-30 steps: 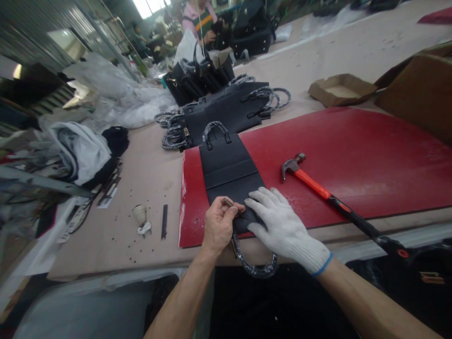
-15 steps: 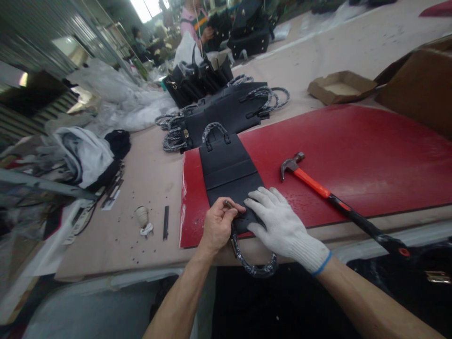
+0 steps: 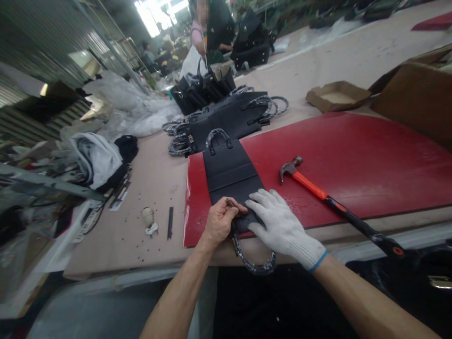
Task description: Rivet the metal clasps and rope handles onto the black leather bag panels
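Observation:
My bare left hand point(image 3: 221, 220) pinches a small thin metal tool point(image 3: 230, 203) over the near end of a black leather bag panel point(image 3: 231, 170). My right hand point(image 3: 278, 222), in a white knitted glove with a blue cuff edge, lies with fingers spread on the panel's right side. The panel rests on a red board point(image 3: 335, 155). One plastic-wrapped handle point(image 3: 218, 133) stands at its far end. Another wrapped handle point(image 3: 259, 270) hangs over the table's near edge. To the right of my gloved hand lies a claw hammer point(image 3: 314, 187) with an orange and black handle.
A thread cone point(image 3: 148, 216) and a dark strip point(image 3: 170, 222) lie left of the board. Stacked bag panels point(image 3: 229, 117) and black bags point(image 3: 201, 92) are behind it. Cardboard boxes point(image 3: 339, 94) stand back right. A person point(image 3: 198, 35) is across the table.
The camera view has tilted and shifted slightly. Both hands keep about the same place on the panel, and the hammer has not moved on the board. The person across the table has changed posture.

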Demonstrator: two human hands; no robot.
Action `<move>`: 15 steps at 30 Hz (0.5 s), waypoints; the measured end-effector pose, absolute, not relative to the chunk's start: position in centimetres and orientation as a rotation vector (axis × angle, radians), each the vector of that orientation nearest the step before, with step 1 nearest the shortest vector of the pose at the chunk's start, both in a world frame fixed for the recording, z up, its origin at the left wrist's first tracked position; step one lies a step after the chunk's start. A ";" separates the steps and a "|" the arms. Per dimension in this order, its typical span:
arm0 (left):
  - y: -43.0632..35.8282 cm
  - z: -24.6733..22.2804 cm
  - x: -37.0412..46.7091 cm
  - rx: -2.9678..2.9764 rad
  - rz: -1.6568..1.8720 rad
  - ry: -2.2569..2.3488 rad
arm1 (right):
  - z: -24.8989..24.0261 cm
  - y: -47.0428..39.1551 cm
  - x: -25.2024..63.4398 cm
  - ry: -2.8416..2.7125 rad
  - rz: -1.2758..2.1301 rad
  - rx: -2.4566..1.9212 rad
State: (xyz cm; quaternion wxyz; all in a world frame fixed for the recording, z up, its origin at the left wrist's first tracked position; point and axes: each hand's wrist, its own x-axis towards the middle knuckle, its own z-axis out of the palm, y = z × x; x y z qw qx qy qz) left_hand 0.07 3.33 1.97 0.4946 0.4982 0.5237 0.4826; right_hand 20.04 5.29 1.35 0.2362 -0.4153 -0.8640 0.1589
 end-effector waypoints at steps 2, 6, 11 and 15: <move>3.3 2.0 0.2 1.160 1.191 1.252 | 1.3 5.3 20.0 -2.366 0.434 -1.129; 3.4 2.1 0.4 1.129 1.200 1.241 | 1.3 5.3 20.0 -2.351 0.428 -1.124; 3.4 2.1 0.4 1.139 1.201 1.255 | 1.3 5.2 20.1 -2.348 0.425 -1.119; 3.4 2.0 0.4 1.166 1.182 1.264 | 1.4 5.2 20.1 -2.353 0.425 -1.127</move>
